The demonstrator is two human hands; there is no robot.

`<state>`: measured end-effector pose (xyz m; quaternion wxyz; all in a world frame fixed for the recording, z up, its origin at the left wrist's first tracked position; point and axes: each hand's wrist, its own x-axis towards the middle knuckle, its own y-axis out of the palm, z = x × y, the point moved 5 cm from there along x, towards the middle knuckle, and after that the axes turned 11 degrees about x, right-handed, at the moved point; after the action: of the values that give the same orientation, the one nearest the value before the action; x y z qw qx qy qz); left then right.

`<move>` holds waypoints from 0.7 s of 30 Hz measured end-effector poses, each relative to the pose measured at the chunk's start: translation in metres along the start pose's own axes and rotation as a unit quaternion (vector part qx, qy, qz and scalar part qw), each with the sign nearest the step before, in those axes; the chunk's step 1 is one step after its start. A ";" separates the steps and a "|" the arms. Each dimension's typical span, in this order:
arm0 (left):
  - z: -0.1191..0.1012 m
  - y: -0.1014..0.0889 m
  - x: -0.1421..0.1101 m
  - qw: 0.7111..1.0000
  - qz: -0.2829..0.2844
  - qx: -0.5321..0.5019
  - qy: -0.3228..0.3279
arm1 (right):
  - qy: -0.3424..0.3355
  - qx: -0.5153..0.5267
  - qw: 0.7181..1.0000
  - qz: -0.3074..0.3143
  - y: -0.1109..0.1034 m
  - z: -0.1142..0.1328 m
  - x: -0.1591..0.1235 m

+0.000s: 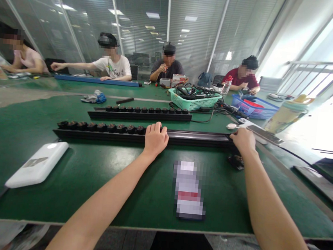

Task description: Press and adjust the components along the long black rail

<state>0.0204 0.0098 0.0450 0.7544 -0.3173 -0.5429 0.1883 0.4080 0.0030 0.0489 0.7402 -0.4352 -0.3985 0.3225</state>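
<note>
My left hand (155, 139) lies curled over a long black bar (100, 135), its fingers on the bar's top next to a row of round black fittings. My right hand (243, 142) holds the bar's far right end, where a glossy bare strip runs between my hands. Just behind stands a second black bar (139, 115) with a similar row of fittings. Below the bar, between my forearms, a phone (188, 190) lies with its blurred screen facing up. A small dark part (235, 162) sits under my right wrist.
A green mat (108, 174) covers the table. A white power bank (37, 164) lies at the left. Farther back are a green basket (194, 101) of cables, a blue basket (255, 108) and a tumbler (286, 116). Several co-workers (114, 59) sit across the table.
</note>
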 end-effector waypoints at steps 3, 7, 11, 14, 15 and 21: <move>0.000 0.002 0.000 1.000 0.006 -0.003 -0.003 | 0.005 0.002 1.000 0.008 0.000 -0.001 0.001; 0.000 0.003 0.001 1.000 0.010 0.003 -0.004 | 0.011 0.006 1.000 0.013 -0.001 -0.001 0.002; 0.000 0.004 0.001 1.000 0.006 0.008 -0.004 | 0.002 0.027 0.999 0.025 -0.003 -0.003 0.001; 0.001 0.005 0.001 1.000 0.009 0.010 -0.006 | -0.007 0.060 0.998 0.017 -0.003 -0.006 -0.003; 0.001 0.005 0.001 1.000 0.011 0.009 -0.005 | -0.008 0.069 0.998 0.007 -0.003 -0.008 -0.004; -0.001 0.005 0.003 1.000 0.021 0.008 -0.010 | -0.010 0.088 0.996 0.002 0.000 -0.009 -0.007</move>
<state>0.0221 0.0151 0.0432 0.7472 -0.3206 -0.5423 0.2116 0.4122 -0.0057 0.0440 0.7712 -0.3654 -0.3751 0.3619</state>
